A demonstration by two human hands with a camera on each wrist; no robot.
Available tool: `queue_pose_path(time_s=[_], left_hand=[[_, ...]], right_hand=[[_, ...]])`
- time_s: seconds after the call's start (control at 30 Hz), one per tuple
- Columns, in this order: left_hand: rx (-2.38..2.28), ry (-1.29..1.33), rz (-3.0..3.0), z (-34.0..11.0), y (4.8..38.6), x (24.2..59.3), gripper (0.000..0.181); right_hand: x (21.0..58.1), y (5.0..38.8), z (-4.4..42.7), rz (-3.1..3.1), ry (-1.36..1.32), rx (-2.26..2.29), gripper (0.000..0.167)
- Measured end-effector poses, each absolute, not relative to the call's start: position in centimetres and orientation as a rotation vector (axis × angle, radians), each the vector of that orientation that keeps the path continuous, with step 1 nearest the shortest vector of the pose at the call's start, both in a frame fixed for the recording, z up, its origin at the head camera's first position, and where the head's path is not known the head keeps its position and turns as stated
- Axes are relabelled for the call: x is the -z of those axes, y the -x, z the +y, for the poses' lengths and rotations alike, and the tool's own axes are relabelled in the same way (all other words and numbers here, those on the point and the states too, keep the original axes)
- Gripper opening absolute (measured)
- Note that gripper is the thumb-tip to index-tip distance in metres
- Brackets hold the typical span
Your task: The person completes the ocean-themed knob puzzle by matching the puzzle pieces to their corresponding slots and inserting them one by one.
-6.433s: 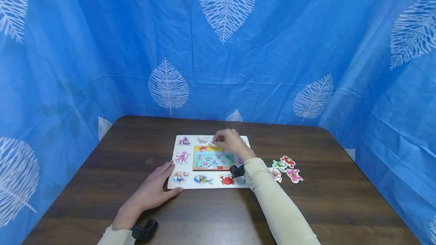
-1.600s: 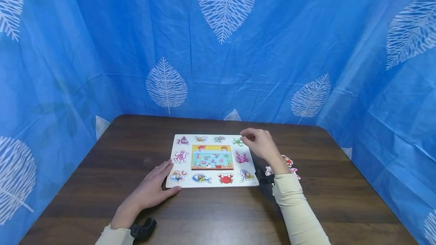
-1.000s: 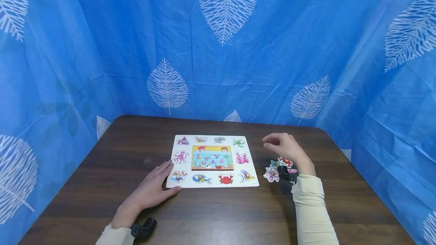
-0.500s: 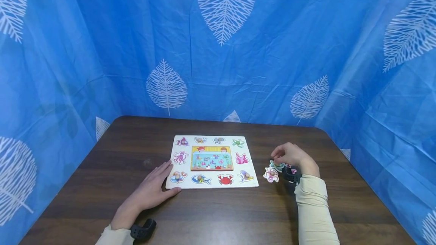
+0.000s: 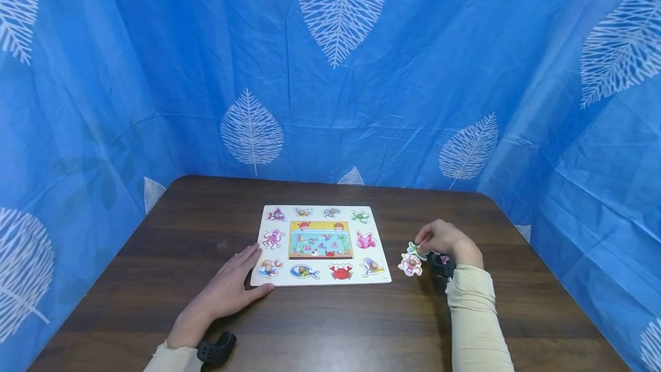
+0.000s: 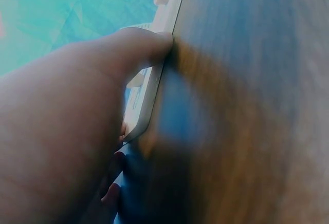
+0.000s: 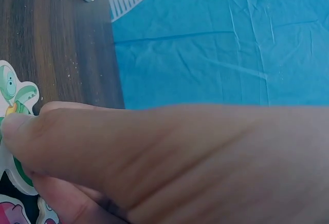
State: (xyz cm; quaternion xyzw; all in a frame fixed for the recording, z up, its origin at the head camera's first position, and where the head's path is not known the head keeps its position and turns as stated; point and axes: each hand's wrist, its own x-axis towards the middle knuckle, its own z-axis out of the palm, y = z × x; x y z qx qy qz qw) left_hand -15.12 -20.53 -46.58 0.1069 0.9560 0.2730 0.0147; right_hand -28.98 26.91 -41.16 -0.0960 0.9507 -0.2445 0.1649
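A white wooden puzzle board (image 5: 384, 274) with sea-animal pictures lies on the table; several of its slots hold knobbed pieces. My left hand (image 5: 232, 286) rests flat at the board's left edge, fingers extended and thumb at the near corner. In the left wrist view the thumb (image 6: 144, 49) touches the board's side. To the right of the board, my right hand (image 5: 446, 240) pinches a green turtle puzzle piece (image 5: 413, 248), also seen in the right wrist view (image 7: 20, 95). A pink octopus piece (image 5: 410, 264) lies just nearer. Other loose pieces are mostly hidden behind the right wrist.
The dark wood table (image 5: 330, 326) extends around the board. A blue curtain (image 5: 330, 148) with white leaf prints hangs behind and on both sides. Each wrist wears a black band device (image 5: 217, 349).
My right hand has left the top of the board, moved right and come down onto the loose pieces, where it now pinches the green turtle piece. The left hand has stayed put.
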Motion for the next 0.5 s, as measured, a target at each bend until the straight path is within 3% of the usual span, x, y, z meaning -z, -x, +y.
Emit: queue_pose_path(time_s=[0.5], left_hand=[[-0.846, -0.344, 2.983, -20.49, 15.08, 46.50, 0.091]], right_hand=[[41.27, 29.16, 26.40, 2.762, 0.252, 0.669, 0.009]])
